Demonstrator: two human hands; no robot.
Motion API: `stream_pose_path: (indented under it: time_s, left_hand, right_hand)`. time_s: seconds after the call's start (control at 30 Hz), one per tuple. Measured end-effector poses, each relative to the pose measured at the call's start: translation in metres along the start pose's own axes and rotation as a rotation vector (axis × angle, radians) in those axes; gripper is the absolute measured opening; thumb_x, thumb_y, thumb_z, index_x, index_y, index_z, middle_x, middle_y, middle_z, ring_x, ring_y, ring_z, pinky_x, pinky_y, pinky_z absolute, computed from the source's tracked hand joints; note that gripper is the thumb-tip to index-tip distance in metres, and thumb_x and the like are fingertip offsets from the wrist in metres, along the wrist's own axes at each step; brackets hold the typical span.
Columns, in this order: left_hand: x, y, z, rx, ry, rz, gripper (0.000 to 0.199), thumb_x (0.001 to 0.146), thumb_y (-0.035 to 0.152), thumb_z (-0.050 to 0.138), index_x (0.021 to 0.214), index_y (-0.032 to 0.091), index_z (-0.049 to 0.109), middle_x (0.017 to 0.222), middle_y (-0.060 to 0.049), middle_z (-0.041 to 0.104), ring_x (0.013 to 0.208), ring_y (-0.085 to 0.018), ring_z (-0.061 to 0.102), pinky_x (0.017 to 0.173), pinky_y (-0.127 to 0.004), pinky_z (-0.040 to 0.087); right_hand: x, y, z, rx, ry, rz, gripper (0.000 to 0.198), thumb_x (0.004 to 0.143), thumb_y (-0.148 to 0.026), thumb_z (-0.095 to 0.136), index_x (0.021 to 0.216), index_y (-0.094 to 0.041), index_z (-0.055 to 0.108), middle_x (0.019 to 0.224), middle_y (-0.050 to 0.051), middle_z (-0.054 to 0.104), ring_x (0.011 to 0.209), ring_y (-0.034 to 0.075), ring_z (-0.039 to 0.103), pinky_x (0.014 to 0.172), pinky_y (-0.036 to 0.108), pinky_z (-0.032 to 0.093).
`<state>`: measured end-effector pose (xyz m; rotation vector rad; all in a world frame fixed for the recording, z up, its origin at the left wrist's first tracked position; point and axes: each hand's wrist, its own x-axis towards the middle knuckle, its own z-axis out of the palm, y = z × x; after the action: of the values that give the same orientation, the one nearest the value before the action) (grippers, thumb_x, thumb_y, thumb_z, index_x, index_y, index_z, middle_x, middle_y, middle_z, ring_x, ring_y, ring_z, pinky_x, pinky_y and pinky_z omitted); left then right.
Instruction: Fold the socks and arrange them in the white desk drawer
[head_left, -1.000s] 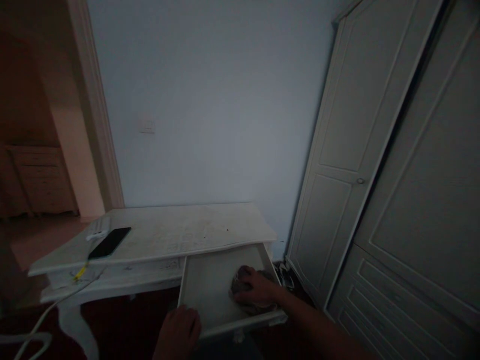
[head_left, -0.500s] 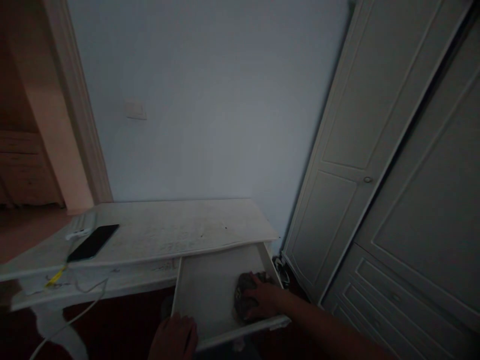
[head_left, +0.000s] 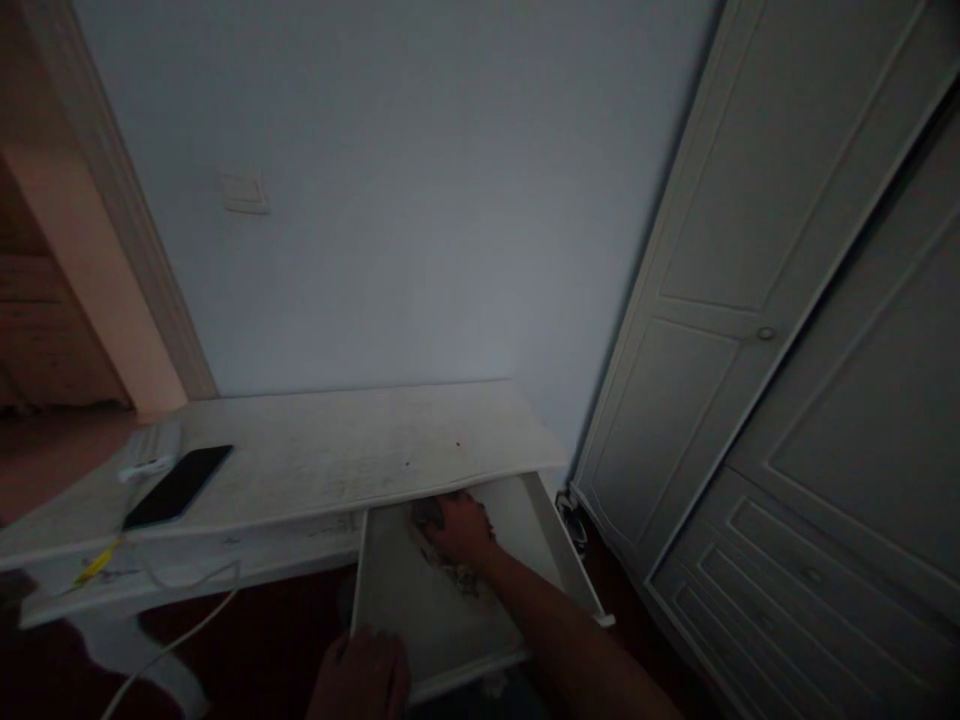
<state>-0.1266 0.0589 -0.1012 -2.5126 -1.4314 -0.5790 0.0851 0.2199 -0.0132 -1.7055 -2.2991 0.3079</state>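
A white drawer is pulled out from under the white tabletop. Inside it, toward the back, my right hand is closed over a crumpled dark patterned cloth, which lies against the drawer bottom. Part of the cloth trails toward the front. At the drawer's front left corner, my left hand has its fingers curled over the edge; its thumb is hard to make out in the dim light.
On the tabletop, a black phone lies at the left beside a white power strip. A white cable hangs below. At the right stands a wardrobe, with shoes on the floor near it.
My right hand has slid the cloth from the drawer's front right to the back, leftward and away from me. My left hand stays on the front left corner. The view has shifted slightly.
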Motion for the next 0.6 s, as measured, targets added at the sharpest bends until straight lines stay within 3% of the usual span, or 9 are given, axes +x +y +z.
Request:
stream_pose_path:
  time_s: [0.13, 0.23, 0.37, 0.47, 0.6]
  left_hand:
    - [0.001, 0.001, -0.004, 0.059, 0.013, 0.020, 0.030, 0.098, 0.021, 0.053, 0.106, 0.032, 0.079, 0.105, 0.001, 0.086, 0.098, -0.022, 0.078, 0.089, -0.038, 0.052]
    - [0.003, 0.003, -0.007, 0.084, 0.039, 0.000, 0.030, 0.099, 0.019, 0.052, 0.100, 0.031, 0.080, 0.099, 0.001, 0.086, 0.092, -0.022, 0.078, 0.089, -0.038, 0.052]
    - [0.007, 0.008, -0.013, 0.039, 0.003, -0.043, 0.031, 0.100, 0.020, 0.050, 0.098, 0.030, 0.079, 0.097, 0.000, 0.085, 0.091, -0.021, 0.078, 0.088, -0.036, 0.053]
    - [0.009, 0.012, -0.016, 0.034, 0.016, -0.071, 0.031, 0.100, 0.019, 0.050, 0.095, 0.030, 0.079, 0.094, 0.000, 0.085, 0.088, -0.022, 0.077, 0.086, -0.036, 0.054]
    - [0.012, 0.016, -0.026, 0.032, 0.018, -0.082, 0.035, 0.100, 0.019, 0.047, 0.097, 0.028, 0.081, 0.097, -0.003, 0.085, 0.093, -0.025, 0.078, 0.087, -0.040, 0.054]
  right_hand:
    - [0.011, -0.060, 0.026, 0.074, -0.057, -0.187, 0.058, 0.086, -0.056, 0.074, 0.137, -0.029, 0.067, 0.138, 0.015, 0.067, 0.114, 0.035, 0.070, 0.095, 0.051, 0.057]
    - [0.001, -0.063, 0.030, 0.089, -0.100, -0.271, 0.057, 0.086, -0.055, 0.075, 0.136, -0.027, 0.069, 0.139, 0.016, 0.066, 0.110, 0.036, 0.071, 0.093, 0.050, 0.058]
    - [-0.030, -0.022, 0.022, 0.077, -0.298, -0.496, 0.061, 0.080, -0.054, 0.085, 0.138, -0.041, 0.071, 0.130, 0.006, 0.066, 0.105, 0.030, 0.071, 0.093, 0.042, 0.057]
    - [-0.053, 0.017, 0.007, 0.073, -0.452, -0.612, 0.061, 0.081, -0.050, 0.087, 0.139, -0.042, 0.071, 0.129, 0.004, 0.063, 0.101, 0.026, 0.070, 0.092, 0.038, 0.056]
    - [-0.067, 0.066, -0.033, 0.090, -0.443, -0.452, 0.061, 0.074, -0.045, 0.094, 0.132, -0.040, 0.076, 0.135, 0.003, 0.063, 0.104, 0.024, 0.070, 0.097, 0.035, 0.053]
